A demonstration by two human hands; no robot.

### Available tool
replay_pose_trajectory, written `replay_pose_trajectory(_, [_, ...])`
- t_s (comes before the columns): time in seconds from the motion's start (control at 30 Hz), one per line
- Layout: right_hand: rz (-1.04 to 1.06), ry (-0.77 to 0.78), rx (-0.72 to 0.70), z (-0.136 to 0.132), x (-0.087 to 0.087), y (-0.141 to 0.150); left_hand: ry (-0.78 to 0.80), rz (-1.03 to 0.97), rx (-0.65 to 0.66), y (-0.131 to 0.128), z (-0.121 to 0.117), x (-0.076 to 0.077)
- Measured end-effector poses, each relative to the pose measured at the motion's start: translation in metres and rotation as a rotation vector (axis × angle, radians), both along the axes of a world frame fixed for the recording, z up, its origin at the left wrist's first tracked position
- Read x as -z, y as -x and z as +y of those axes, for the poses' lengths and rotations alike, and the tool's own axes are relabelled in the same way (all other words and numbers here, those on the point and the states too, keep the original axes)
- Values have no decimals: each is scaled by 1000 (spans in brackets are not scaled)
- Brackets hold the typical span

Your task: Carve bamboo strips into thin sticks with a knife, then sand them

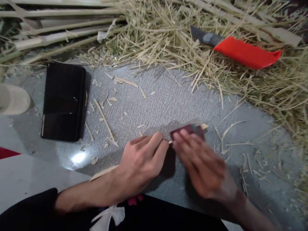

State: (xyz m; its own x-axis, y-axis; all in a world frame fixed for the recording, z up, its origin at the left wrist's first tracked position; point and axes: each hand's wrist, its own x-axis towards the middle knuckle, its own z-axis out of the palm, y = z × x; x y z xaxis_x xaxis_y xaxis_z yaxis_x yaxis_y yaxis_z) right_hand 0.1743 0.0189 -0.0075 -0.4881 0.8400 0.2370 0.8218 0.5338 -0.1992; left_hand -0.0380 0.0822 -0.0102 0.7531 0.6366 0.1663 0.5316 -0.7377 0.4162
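Observation:
Near the middle of the work surface, my left hand (144, 160) is closed in a pinch on a thin pale strip (170, 142). A pale length, which looks like the same strip, curves out behind my left forearm. Just to the right, my right hand (202, 166), blurred by motion, presses a dark red piece of sandpaper (177, 131) with its fingers together. The strip runs in under the sandpaper, and a pale tip shows past its far right corner. My fingers hide most of the contact between them.
A red-handled knife (247, 53) lies on a heap of straw-like shavings (158, 41) at the back. Long pale stalks (60, 37) lie back left. A black phone-like device (64, 102) and a whitish cup (14, 98) stand left. Loose slivers litter the grey surface (158, 99).

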Motion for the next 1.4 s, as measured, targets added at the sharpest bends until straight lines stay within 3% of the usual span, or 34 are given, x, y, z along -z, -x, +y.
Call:
replay_pose_trajectory(0.03, [4,12,-32,0,-1,1,6,-5,-3,0,0,0])
replay_pose_trajectory(0.17, [-72,-5,61,1,-6,0,22,-15,-2,1,0,-1])
replay_pose_trajectory(0.27, [-30,20,-34,0,-7,-4,32,-19,7,2,-1,0])
replay_pose_trajectory(0.4, [-6,21,73,1,-6,-8,30,-13,2,1,0,0])
replay_pose_trajectory(0.5, [55,64,-74,1,-5,-6,37,-17,-8,1,2,-1])
replay_pose_trajectory(0.6, [29,58,37,2,-4,-4,61,-20,-17,1,2,-1])
replay_pose_trajectory(0.73, [61,96,-44,0,-5,-4,40,-21,-13,2,0,0])
replay_pose_trajectory(0.83, [-1,31,110,-1,-5,-4,43,-24,-6,2,0,0])
replay_pose_trajectory(0.97, [69,67,-111,1,-2,-6,72,-34,-9,2,1,-1])
replay_pose_trajectory(1.1, [-87,-25,185,0,3,-14,62,-37,-19,6,0,0])
replay_pose_trajectory(1.4, [-58,-99,209,-6,-11,-6,45,-53,-33,2,4,-1])
